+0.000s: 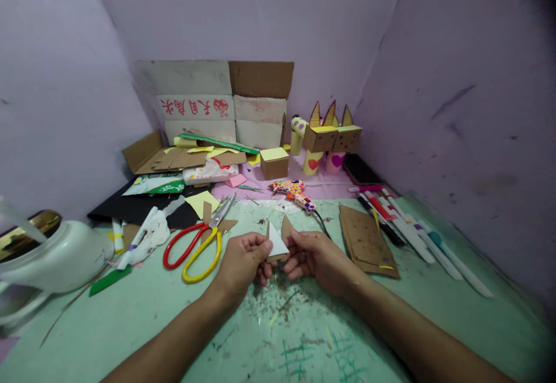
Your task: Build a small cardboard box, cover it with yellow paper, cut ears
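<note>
Over the middle of the table, my left hand (245, 264) pinches a white-faced triangle (276, 243) with a brown cardboard edge showing below it. Close beside it, my right hand (313, 255) holds a small pointed brown cardboard piece (286, 229) between thumb and fingers. The two pieces are near each other; whether they touch I cannot tell. Left of my hands lie scissors (203, 238) with one red and one yellow handle, blades slightly apart. A colourful patterned glue gun (299, 194) rests beyond my hands, its dark cord trailing right.
Stacked cardboard (367, 241) and several markers (408, 226) lie at the right. Behind stand cardboard-headed figures (321, 138) and a small brown box (274, 167). A white pot (65, 255) is at the left. An opened carton (200, 105) leans against the back wall.
</note>
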### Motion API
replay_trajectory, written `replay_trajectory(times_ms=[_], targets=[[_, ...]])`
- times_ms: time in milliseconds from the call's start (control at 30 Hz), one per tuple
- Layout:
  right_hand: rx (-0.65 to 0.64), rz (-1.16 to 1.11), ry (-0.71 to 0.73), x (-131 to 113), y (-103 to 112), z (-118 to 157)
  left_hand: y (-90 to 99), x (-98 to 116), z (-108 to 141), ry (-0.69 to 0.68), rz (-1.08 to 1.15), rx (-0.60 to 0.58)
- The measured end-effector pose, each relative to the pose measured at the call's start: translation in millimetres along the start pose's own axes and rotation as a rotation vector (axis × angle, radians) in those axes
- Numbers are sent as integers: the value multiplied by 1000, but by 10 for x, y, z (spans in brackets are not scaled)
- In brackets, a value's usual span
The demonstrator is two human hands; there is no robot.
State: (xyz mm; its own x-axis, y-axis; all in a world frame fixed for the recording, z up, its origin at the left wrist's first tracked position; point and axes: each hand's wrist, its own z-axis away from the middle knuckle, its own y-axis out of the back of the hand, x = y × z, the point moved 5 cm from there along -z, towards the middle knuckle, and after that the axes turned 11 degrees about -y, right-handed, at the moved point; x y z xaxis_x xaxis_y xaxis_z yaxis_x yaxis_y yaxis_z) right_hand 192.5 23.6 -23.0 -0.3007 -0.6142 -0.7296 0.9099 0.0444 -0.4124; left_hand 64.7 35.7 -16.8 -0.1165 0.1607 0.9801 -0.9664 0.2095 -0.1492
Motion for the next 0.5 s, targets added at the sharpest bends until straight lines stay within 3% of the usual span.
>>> replay_trajectory(times_ms=[100, 333, 433, 500], targets=[[26, 71, 44, -21, 2, 14, 21, -9, -11, -13, -13, 22], [231, 252, 244, -148, 64, 92, 65, 13, 6, -62, -28, 98], [430, 416, 489, -241, 115, 187, 89, 58, 19, -86, -80, 171], [542, 610, 702, -265, 63, 276, 55, 88, 35, -81, -110, 158]])
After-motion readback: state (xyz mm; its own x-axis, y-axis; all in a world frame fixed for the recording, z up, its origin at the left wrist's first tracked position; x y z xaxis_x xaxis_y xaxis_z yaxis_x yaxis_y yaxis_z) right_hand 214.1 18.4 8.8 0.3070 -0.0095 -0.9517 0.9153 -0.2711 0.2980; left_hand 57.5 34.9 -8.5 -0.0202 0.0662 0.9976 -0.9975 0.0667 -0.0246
